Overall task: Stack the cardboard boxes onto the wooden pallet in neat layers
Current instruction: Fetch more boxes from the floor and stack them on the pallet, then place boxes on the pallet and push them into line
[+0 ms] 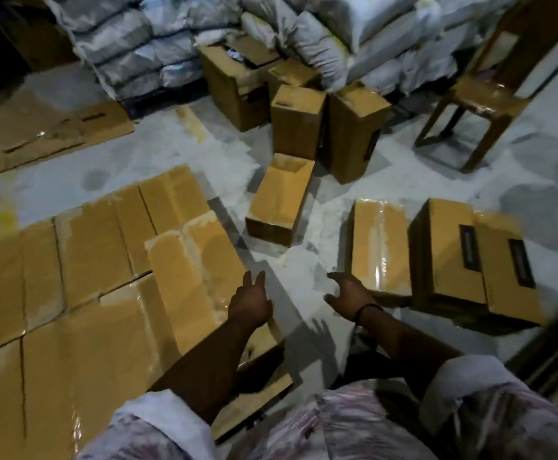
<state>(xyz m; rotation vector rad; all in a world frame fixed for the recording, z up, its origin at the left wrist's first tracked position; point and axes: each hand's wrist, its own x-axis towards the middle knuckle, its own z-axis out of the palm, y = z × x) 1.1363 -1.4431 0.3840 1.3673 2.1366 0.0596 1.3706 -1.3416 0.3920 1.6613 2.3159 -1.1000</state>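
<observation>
Already stacked boxes (88, 260) form a layer; loose boxes (378, 244) wait. Left hand (249, 302) and right hand (350, 293) reach empty, fingers spread.

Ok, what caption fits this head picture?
Left hand and right hand, open, reach toward loose boxes beside the stacked layer.

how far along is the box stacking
Done: a layer of boxes lies packed edge to edge on the left. In hand: nothing, the left hand and right hand are open, reaching forward. Left: loose boxes on the floor, one just ahead, two on the right, several farther back.
</observation>
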